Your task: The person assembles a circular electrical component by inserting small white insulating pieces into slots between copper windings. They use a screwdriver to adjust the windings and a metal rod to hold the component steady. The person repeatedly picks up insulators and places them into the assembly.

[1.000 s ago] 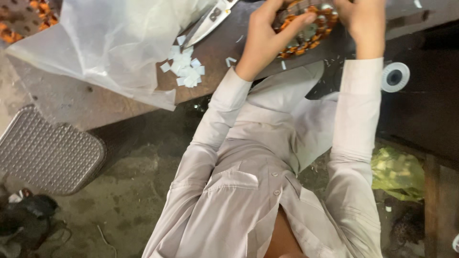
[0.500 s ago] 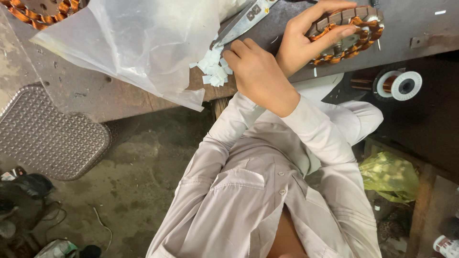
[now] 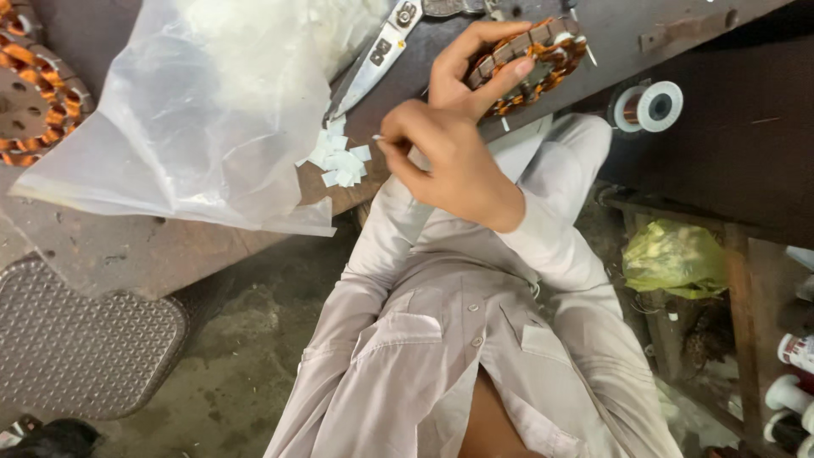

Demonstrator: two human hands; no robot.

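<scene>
Head view shows the left hand (image 3: 475, 72) gripping a round metal ring wound with orange copper wire (image 3: 534, 59) above the dark workbench (image 3: 610, 34). Right hand (image 3: 449, 161) pinches a tiny white paper slip (image 3: 377, 137), just beside a pile of small white paper pieces (image 3: 339, 159).

— What lies on the surface (image 3: 127, 246)?
— A clear plastic bag (image 3: 203, 110), scissors (image 3: 381, 55) beside it, and a second copper-wound stator (image 3: 34, 93) at the left edge.
— And elsewhere?
— A spool of copper wire (image 3: 649, 106) to the right, a crumpled green bag (image 3: 674, 259) below it, and a textured metal plate (image 3: 80, 343) on the floor.
</scene>
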